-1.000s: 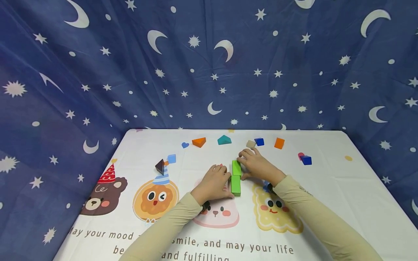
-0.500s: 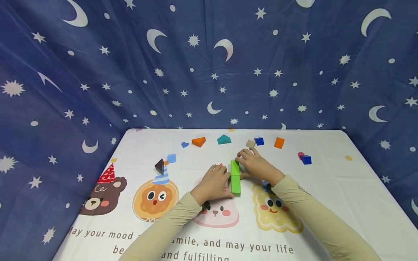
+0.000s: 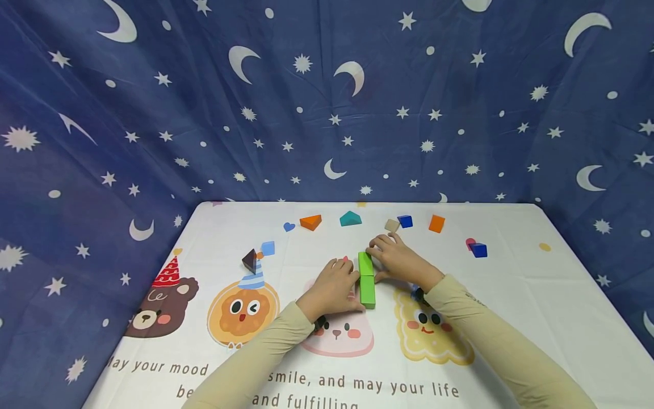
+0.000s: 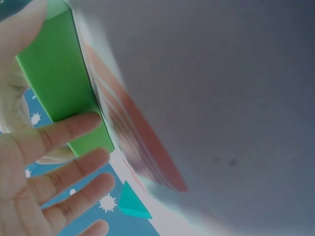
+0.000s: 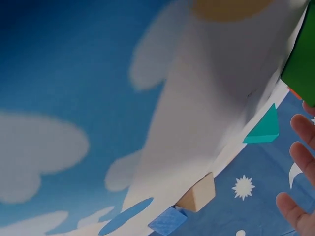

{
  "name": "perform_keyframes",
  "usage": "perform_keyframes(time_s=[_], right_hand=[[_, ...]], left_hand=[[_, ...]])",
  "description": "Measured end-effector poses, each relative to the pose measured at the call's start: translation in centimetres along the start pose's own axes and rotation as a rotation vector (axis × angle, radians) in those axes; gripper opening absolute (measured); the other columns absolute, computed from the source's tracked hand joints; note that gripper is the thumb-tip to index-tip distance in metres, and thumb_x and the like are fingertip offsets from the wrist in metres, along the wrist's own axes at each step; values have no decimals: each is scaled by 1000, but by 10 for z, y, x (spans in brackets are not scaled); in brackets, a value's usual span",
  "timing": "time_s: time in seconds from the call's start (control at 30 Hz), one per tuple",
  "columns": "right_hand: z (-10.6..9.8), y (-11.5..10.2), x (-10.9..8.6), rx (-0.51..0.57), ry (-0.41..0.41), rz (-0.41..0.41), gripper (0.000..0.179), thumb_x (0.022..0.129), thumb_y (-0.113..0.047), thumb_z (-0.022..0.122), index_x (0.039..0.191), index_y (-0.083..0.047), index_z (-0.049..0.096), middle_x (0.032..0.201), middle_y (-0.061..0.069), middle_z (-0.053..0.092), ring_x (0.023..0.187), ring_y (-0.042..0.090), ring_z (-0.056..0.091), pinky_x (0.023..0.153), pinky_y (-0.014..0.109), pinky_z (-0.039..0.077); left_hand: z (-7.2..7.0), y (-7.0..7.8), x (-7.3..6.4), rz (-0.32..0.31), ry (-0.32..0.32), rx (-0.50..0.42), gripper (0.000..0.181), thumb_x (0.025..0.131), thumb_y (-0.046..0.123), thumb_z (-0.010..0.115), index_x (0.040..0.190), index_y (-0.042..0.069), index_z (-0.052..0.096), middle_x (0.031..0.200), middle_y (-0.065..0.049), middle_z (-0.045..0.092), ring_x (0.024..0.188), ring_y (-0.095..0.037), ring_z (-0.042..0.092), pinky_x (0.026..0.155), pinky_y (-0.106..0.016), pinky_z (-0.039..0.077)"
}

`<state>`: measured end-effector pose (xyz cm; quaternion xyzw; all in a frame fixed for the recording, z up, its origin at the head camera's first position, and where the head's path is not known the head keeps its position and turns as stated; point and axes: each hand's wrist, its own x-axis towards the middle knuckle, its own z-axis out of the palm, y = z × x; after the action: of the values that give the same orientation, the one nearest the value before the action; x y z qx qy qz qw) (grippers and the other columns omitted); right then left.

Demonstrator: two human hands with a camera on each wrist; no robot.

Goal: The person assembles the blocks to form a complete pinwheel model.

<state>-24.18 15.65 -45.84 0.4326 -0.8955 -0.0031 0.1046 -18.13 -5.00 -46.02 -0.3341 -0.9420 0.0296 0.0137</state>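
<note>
Two green blocks stand end to end in the middle of the white printed tablecloth, the near block and the far block. My left hand is at their left side, with its index finger and thumb against the near block. In the left wrist view its fingers are spread and fairly straight beside the green face. On the right side, my right hand touches the far block, index finger at its far end and thumb lower down. The right wrist view catches only some fingertips below the green block's edge.
Along the back lie an orange block, a teal block, a beige block, a blue block and another orange block. A dark prism is at left, a dark blue block at right.
The far green block has shifted a little left and turned slightly, the right fingers following it. The near block has moved slightly left. The left hand has hardly moved.
</note>
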Motion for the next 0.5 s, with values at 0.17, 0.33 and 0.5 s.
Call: perform_keyframes(time_s=[0.17,0.33,0.5], right_hand=[[2,-3,2,-23,3,1,71,65,-51,75,117,-5,60,115,10,59,113,28,52,99,53,38],[2,-6,3,-31,13,-6,71,65,-50,76,116,-3,61,115,10,59,112,28,52,98,51,39],[1,-7,2,-33,15,-7,68,66,-48,76,115,-3,61,114,10,58,112,27,52,98,50,39]], left_hand=[[0,0,-1,-13,-18,-2,74,73,71,59,122,15,58,121,-5,53,119,-21,47,108,-41,34],[1,-1,-3,-11,-8,-13,73,73,71,60,121,16,59,121,-5,54,122,-21,46,108,-43,34],[2,-2,-3,-16,-3,-18,73,72,72,60,120,16,60,119,-5,55,121,-21,47,108,-44,33]])
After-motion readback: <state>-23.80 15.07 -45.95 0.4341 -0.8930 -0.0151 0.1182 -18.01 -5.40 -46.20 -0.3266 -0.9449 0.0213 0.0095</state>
